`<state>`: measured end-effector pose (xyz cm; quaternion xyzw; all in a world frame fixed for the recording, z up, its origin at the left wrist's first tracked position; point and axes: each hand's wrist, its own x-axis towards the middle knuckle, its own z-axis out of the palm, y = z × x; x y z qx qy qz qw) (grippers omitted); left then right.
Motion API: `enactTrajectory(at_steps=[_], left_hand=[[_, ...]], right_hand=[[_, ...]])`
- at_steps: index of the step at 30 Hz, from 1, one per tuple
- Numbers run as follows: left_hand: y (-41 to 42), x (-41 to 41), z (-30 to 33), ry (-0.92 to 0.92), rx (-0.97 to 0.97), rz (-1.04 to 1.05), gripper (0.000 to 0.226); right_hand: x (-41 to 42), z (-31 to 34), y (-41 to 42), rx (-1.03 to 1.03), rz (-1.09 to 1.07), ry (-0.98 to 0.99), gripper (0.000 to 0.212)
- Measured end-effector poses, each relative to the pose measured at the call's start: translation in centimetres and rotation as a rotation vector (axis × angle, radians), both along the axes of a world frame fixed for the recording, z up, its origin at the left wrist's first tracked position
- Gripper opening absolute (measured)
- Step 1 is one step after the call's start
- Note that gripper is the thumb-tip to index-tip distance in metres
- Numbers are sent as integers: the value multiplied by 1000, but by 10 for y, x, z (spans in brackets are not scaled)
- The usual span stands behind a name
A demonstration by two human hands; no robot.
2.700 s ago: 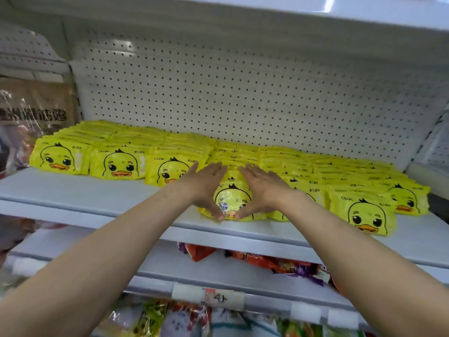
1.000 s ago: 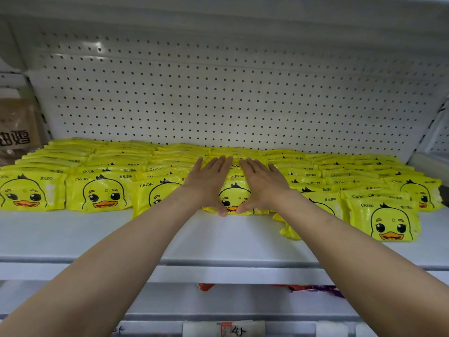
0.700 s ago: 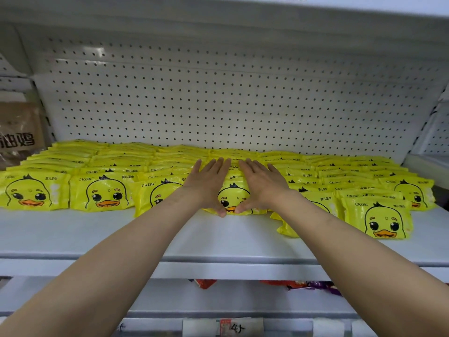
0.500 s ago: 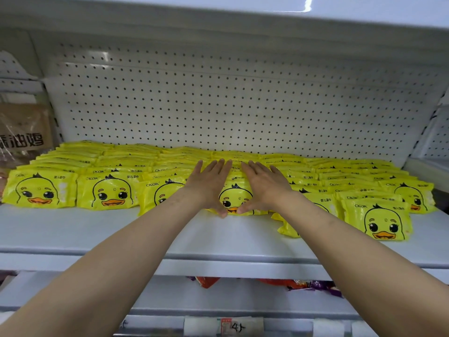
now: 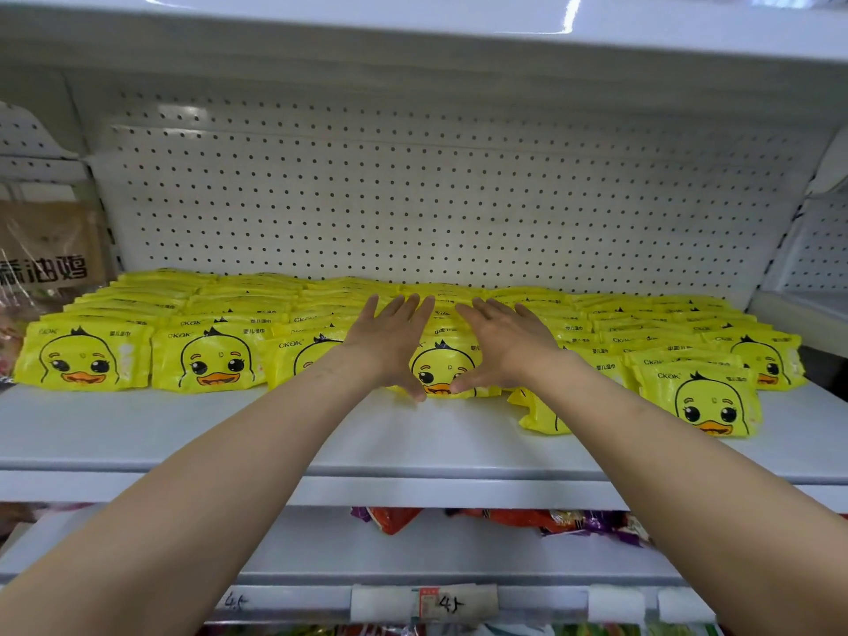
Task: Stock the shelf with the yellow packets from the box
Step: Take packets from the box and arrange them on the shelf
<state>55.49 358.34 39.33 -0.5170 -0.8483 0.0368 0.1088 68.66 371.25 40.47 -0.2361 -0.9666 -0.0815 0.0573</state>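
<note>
— What is differing from half a second back?

— Very little. Both hands are staying on the same yellow packet (image 5: 441, 365) at the middle of the frame, and the rows of yellow packets (image 5: 220, 314) are sitting just as they were. The view is tipping slightly, so the price tag (image 5: 424, 601) at the bottom edge is showing a bit more.

— And the hands?

— Both forearms are reaching up from the lower corners and meeting at the centre. The left hand (image 5: 392, 342) is lying flat on the packet's left side, fingers straight and spread, pointing toward the pegboard (image 5: 413, 199). The right hand (image 5: 502, 342) is mirroring it on the right side. The thumbs are angling inward toward each other along the packet's front edge — nothing is being curled around or pinched, only pressed.

— Where is the packet sitting?

— On the white shelf (image 5: 229, 433), at the front of its column, level with the front packets to its left. At the right of the frame, a front packet (image 5: 697, 401) is standing nearer the shelf edge. A brown bag (image 5: 46, 250) is showing at the left edge.
</note>
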Motion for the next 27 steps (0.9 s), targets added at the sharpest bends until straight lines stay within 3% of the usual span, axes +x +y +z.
enactTrajectory(at_steps=[5, 11, 17, 27], left_hand=[[24, 37, 11, -28, 35, -105, 137], [72, 101, 5, -147, -21, -233, 139], [111, 124, -17, -82, -36, -157, 144], [145, 93, -14, -13, -61, -26, 143]], right_hand=[[40, 10, 20, -14, -39, -7, 129], [98, 3, 64, -72, -117, -198, 146], [112, -20, 106, -77, -97, -175, 148], [75, -24, 140, -43, -12, -123, 148]])
